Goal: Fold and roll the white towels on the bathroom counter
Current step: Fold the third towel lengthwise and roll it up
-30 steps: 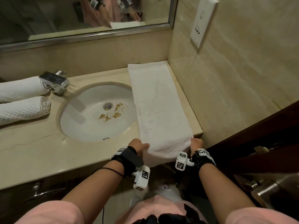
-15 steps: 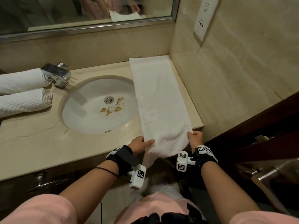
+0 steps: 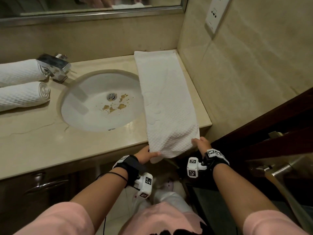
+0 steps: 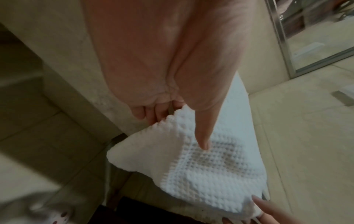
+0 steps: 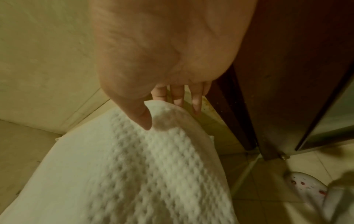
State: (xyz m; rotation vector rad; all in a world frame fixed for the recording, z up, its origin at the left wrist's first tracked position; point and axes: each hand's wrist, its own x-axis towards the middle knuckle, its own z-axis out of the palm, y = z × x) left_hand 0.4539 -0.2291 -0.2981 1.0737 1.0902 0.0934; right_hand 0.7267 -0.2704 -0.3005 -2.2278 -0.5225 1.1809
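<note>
A long white waffle towel (image 3: pixel 166 99) folded into a narrow strip lies along the right end of the counter (image 3: pixel 33 146), its near end hanging over the front edge. My left hand (image 3: pixel 149 154) pinches the near left corner, thumb on top and fingers beneath the towel (image 4: pixel 206 171). My right hand (image 3: pixel 200 143) pinches the near right corner, thumb on the towel (image 5: pixel 145 166) and fingers under it. Two rolled white towels (image 3: pixel 22 82) lie at the far left of the counter.
A white sink basin (image 3: pixel 100 102) with brown stains sits left of the towel, a chrome faucet (image 3: pixel 54 66) behind it. A tiled wall (image 3: pixel 245 73) bounds the counter's right end. A dark wooden door (image 3: pixel 271 133) stands at the right. A mirror hangs above.
Both hands keep hold of the towel's near corners. The near end has come up slightly and curls over the counter edge; the head view has tilted down.
</note>
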